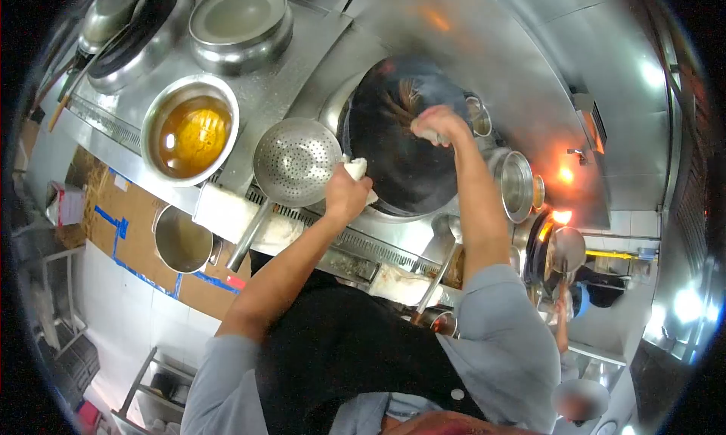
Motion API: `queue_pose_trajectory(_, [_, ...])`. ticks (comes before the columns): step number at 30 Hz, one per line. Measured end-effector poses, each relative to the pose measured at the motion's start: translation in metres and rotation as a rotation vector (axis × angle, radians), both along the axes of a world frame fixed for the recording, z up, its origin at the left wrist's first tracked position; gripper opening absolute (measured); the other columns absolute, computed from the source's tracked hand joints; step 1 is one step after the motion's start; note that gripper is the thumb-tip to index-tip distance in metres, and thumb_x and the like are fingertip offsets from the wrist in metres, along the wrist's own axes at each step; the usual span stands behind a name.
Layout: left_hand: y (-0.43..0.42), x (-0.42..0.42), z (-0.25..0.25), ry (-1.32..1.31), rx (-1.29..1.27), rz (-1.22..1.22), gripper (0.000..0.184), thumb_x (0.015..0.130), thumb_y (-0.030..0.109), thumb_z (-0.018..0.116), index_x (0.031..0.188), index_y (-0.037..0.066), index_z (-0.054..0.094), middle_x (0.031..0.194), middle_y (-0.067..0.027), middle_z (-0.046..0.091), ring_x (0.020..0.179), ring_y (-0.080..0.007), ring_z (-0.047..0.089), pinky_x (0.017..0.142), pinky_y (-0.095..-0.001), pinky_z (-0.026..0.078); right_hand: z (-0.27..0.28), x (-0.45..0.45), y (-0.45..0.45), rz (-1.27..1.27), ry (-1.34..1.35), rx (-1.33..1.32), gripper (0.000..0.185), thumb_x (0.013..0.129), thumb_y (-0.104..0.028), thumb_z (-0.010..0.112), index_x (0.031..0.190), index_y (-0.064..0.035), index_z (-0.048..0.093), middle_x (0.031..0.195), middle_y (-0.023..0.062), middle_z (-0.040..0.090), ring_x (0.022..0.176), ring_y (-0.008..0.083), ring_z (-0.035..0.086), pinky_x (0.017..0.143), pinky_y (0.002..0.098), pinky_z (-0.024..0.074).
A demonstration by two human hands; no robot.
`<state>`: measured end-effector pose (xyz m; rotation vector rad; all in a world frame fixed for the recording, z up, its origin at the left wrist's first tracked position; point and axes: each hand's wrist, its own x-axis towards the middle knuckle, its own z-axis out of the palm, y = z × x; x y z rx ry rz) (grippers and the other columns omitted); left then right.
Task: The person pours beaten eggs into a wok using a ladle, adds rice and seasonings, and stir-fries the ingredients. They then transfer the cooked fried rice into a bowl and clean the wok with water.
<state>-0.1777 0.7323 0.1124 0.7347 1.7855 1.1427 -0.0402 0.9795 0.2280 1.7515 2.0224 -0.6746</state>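
Observation:
A large black wok [408, 170] sits on the range in front of me. My left hand [348, 195] is closed on a folded white cloth [355, 168] at the wok's near left rim. Over the wok's far right side, my right hand [442, 125] is closed around the end of a brown bristled wok brush [404, 99]. Its bristles spread against the inside of the wok, slightly blurred. Something whitish shows under the right fingers. Just left of my left hand lies a perforated strainer [297, 157], its handle pointing toward me.
A steel bowl of amber oil [160, 151] stands at left, with a lidded steel pot [240, 38] behind. A ladle [439, 280] leans right of the wok, near a steel bowl [516, 185]. Farther right, a co-worker's arm [561, 318] reaches toward a flaming burner [558, 219].

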Motion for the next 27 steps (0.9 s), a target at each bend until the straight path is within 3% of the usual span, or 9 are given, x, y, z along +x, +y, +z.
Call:
queue_pose_trajectory(6, [-0.005, -0.003, 0.006, -0.002, -0.020, -0.041, 0.067, 0.079, 0.024, 0.077, 0.128, -0.011, 0.048, 0.111, -0.0307, 0.068, 0.103, -0.0435, 0.068, 0.091, -0.0473, 0.054, -0.022, 0.102, -0.140, 0.357, 0.220, 0.103, 0.034, 0.076, -0.031, 0.074, 0.091, -0.0008, 0.073, 0.084, 0.0136, 0.072, 0.076, 0.0238, 0.070, 0.070, 0.0403, 0.0555])
queue_pose_trajectory(9, [-0.003, -0.003, 0.009, -0.010, -0.060, -0.050, 0.061, 0.083, 0.026, 0.071, 0.124, -0.013, 0.048, 0.106, -0.0348, 0.068, 0.102, -0.0490, 0.067, 0.092, -0.0506, 0.052, -0.016, 0.091, -0.061, 0.448, -0.025, -0.046, 0.030, 0.074, -0.029, 0.077, 0.096, -0.0084, 0.076, 0.084, 0.0116, 0.074, 0.066, 0.0194, 0.069, 0.049, 0.0372, 0.0518])
queue_pose_trajectory(12, [-0.002, 0.001, -0.005, -0.100, 0.001, -0.029, 0.061, 0.083, 0.027, 0.072, 0.124, -0.012, 0.049, 0.106, -0.0343, 0.068, 0.103, -0.0495, 0.066, 0.092, -0.0506, 0.052, -0.064, 0.031, 0.019, 0.278, -0.141, 0.001, 0.029, 0.081, -0.029, 0.072, 0.099, -0.0062, 0.075, 0.090, 0.0144, 0.075, 0.077, 0.0229, 0.071, 0.063, 0.0380, 0.0565])
queue_pose_trajectory(14, [0.004, -0.003, -0.008, -0.059, 0.023, -0.026, 0.061, 0.084, 0.027, 0.072, 0.124, -0.012, 0.049, 0.108, -0.0337, 0.068, 0.104, -0.0485, 0.066, 0.092, -0.0494, 0.052, -0.095, 0.027, -0.043, -0.067, 0.378, 0.359, 0.028, 0.084, -0.029, 0.071, 0.099, -0.0057, 0.074, 0.090, 0.0154, 0.075, 0.076, 0.0236, 0.072, 0.063, 0.0376, 0.0566])
queue_pose_trajectory(16, [-0.008, 0.005, -0.002, -0.058, 0.016, -0.066, 0.060, 0.084, 0.026, 0.073, 0.124, -0.012, 0.050, 0.110, -0.0330, 0.068, 0.106, -0.0474, 0.067, 0.092, -0.0483, 0.052, -0.072, 0.037, -0.130, 0.022, 0.326, 0.199, 0.032, 0.078, -0.032, 0.072, 0.095, -0.0045, 0.075, 0.094, 0.0196, 0.075, 0.092, 0.0335, 0.073, 0.085, 0.0427, 0.0565])
queue_pose_trajectory(18, [-0.008, -0.002, 0.015, -0.054, 0.008, -0.064, 0.059, 0.085, 0.026, 0.074, 0.124, -0.011, 0.051, 0.112, -0.0323, 0.068, 0.107, -0.0463, 0.067, 0.092, -0.0471, 0.052, -0.083, 0.118, -0.128, 0.338, 0.327, 0.300, 0.030, 0.083, -0.028, 0.071, 0.102, -0.0057, 0.075, 0.092, 0.0172, 0.075, 0.084, 0.0300, 0.073, 0.079, 0.0399, 0.0573])
queue_pose_trajectory(21, [-0.006, 0.004, -0.006, -0.224, 0.051, -0.084, 0.055, 0.086, 0.021, 0.074, 0.125, -0.011, 0.051, 0.111, -0.0281, 0.069, 0.104, -0.0395, 0.068, 0.091, -0.0437, 0.052, -0.061, 0.196, -0.030, 0.082, -0.047, 0.102, 0.030, 0.085, -0.029, 0.070, 0.104, -0.0066, 0.075, 0.089, 0.0151, 0.075, 0.081, 0.0308, 0.073, 0.080, 0.0417, 0.0576])
queue_pose_trajectory(24, [-0.004, 0.006, -0.010, -0.264, 0.063, -0.057, 0.053, 0.087, 0.019, 0.075, 0.124, -0.011, 0.052, 0.108, -0.0244, 0.069, 0.100, -0.0329, 0.069, 0.089, -0.0409, 0.052, -0.058, 0.105, -0.045, -0.255, 0.205, 0.567, 0.028, 0.083, -0.031, 0.070, 0.095, -0.0067, 0.074, 0.091, 0.0178, 0.074, 0.085, 0.0381, 0.072, 0.082, 0.0468, 0.0565])
queue_pose_trajectory(27, [-0.008, 0.006, 0.026, -0.254, 0.019, -0.059, 0.054, 0.088, 0.020, 0.075, 0.124, -0.011, 0.052, 0.111, -0.0235, 0.069, 0.100, -0.0298, 0.069, 0.088, -0.0399, 0.053, -0.112, 0.051, -0.126, -0.066, 0.396, 0.392, 0.034, 0.081, -0.032, 0.071, 0.103, -0.0052, 0.074, 0.103, 0.0235, 0.071, 0.103, 0.0403, 0.068, 0.092, 0.0459, 0.0535])
